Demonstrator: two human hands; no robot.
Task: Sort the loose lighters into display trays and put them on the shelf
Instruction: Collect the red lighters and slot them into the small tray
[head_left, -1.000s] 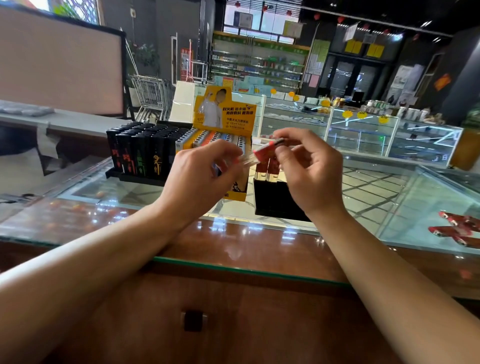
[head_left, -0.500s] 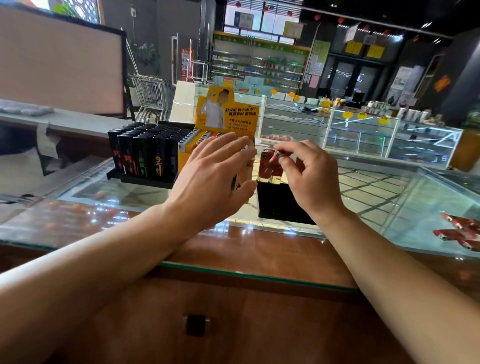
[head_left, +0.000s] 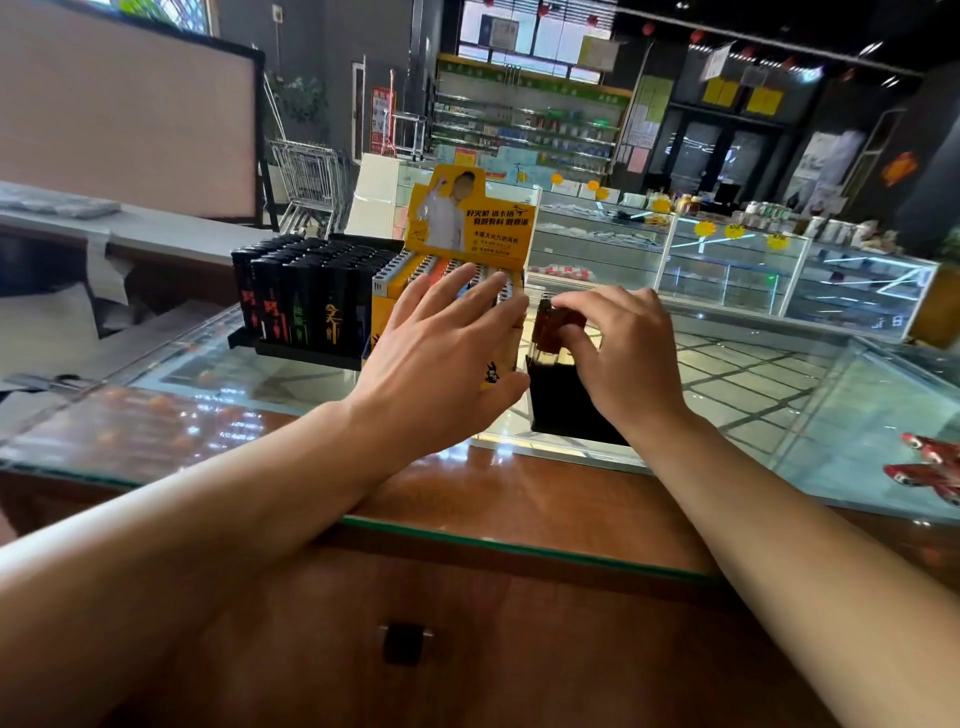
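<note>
Glass counter (head_left: 218, 410): right hand (head_left: 618, 358) pinches red lighter (head_left: 550, 325) into black tray (head_left: 561, 405); left hand (head_left: 441, 364), fingers spread, steadies yellow box (head_left: 387, 306) w/ its rows

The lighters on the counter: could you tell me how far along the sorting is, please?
Done: the black tray and yellow display box look full. In hand: the right hand seats red lighters in the black holder; the left hand is open. Left: loose red lighters, shelving.
</note>
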